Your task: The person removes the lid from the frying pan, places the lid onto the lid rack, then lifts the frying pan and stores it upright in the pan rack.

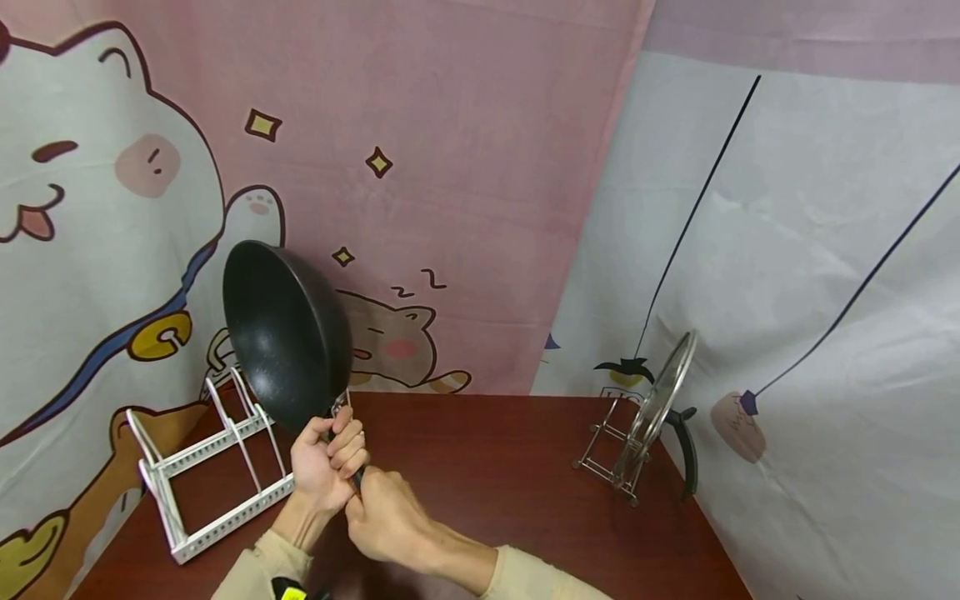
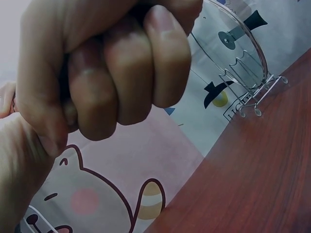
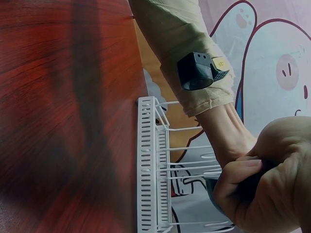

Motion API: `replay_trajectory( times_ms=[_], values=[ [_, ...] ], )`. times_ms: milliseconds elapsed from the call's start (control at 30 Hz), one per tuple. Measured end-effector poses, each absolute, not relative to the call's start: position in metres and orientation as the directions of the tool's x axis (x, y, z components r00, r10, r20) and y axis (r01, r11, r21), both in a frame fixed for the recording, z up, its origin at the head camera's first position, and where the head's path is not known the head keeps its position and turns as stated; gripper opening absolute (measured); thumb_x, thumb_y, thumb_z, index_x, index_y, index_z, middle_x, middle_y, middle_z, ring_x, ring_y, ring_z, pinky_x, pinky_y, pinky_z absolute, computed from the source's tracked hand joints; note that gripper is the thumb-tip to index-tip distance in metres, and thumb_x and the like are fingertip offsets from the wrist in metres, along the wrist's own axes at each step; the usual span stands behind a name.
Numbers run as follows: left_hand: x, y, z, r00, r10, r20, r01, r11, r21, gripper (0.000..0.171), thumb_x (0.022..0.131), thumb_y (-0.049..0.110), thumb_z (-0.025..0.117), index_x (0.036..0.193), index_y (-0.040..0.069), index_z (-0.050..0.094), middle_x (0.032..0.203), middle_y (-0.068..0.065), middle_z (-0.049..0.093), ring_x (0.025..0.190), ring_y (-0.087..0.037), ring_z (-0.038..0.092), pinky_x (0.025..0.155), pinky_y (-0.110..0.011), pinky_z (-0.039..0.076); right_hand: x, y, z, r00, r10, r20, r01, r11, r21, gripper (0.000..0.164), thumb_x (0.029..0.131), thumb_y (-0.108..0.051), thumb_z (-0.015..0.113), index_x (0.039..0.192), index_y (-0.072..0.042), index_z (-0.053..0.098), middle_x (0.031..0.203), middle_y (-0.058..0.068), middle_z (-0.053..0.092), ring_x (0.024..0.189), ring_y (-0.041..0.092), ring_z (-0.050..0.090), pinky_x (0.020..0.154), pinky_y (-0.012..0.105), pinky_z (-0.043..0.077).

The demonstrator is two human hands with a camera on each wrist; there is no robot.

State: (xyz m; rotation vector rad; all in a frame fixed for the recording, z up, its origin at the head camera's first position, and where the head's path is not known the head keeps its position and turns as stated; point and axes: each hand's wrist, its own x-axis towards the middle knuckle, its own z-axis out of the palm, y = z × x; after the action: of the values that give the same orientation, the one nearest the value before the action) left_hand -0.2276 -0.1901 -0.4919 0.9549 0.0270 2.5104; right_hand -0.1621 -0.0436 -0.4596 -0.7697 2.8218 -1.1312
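Note:
In the head view, a black wok (image 1: 281,333) is raised at the left, tilted up with its hollow side facing leftward. My left hand (image 1: 330,458) grips the handle near the pan, fingers curled round it. Below it, my right hand (image 1: 390,512) holds the lower end of the same handle, of which only a short dark piece shows between the hands. A white slotted rack (image 1: 232,518) stands on the table just beneath and left of the wok. The right wrist view shows my right hand (image 3: 272,184) close up, with the left forearm behind it.
A glass lid (image 1: 663,387) with a dark handle leans upright in a wire stand (image 1: 603,454) at the table's back right. The brown tabletop (image 1: 480,475) meets a printed cloth backdrop (image 1: 480,167) behind and at both sides.

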Motion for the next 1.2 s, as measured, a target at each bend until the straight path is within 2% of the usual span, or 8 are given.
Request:
replay_trajectory(
  times_ms=[300, 800, 1200],
  values=[
    [-0.228, -0.193, -0.495, -0.644, 0.421, 0.638, -0.434, -0.889, 0.149, 0.016, 0.107, 0.017, 0.035, 0.092, 0.011, 0.037, 0.072, 0.008, 0.02, 0.056, -0.005, 0.016, 0.054, -0.019, 0.014, -0.164, -0.048, -0.458, -0.887, -0.439, 0.142, -0.419, 0.64, -0.643, 0.012, 0.101, -0.01, 0.067, 0.093, -0.018, 0.065, 0.07, -0.009, 0.055, 0.058, 0.005, 0.052, 0.049, 0.022, 0.043],
    [-0.23, -0.196, -0.505, -0.644, 0.403, 0.651, -0.453, -0.886, 0.1, 0.015, 0.107, 0.018, 0.035, 0.093, 0.011, 0.036, 0.073, 0.007, 0.021, 0.058, -0.005, 0.016, 0.055, -0.02, 0.015, -0.165, -0.052, -0.458, -0.897, -0.432, 0.094, -0.392, 0.679, -0.621, 0.032, 0.098, -0.009, 0.068, 0.074, -0.022, 0.051, 0.063, -0.01, 0.046, 0.052, 0.007, 0.048, 0.044, 0.025, 0.039],
    [-0.229, -0.196, -0.512, -0.676, 0.382, 0.63, -0.445, -0.893, 0.064, 0.016, 0.107, 0.017, 0.034, 0.094, 0.01, 0.038, 0.073, 0.008, 0.02, 0.058, -0.006, 0.015, 0.056, -0.02, 0.015, -0.167, -0.052, -0.458, -0.9, -0.432, 0.065, -0.376, 0.689, -0.62, 0.029, 0.098, -0.008, 0.068, 0.076, -0.02, 0.054, 0.064, -0.008, 0.048, 0.053, 0.009, 0.049, 0.045, 0.026, 0.041]
  ],
)
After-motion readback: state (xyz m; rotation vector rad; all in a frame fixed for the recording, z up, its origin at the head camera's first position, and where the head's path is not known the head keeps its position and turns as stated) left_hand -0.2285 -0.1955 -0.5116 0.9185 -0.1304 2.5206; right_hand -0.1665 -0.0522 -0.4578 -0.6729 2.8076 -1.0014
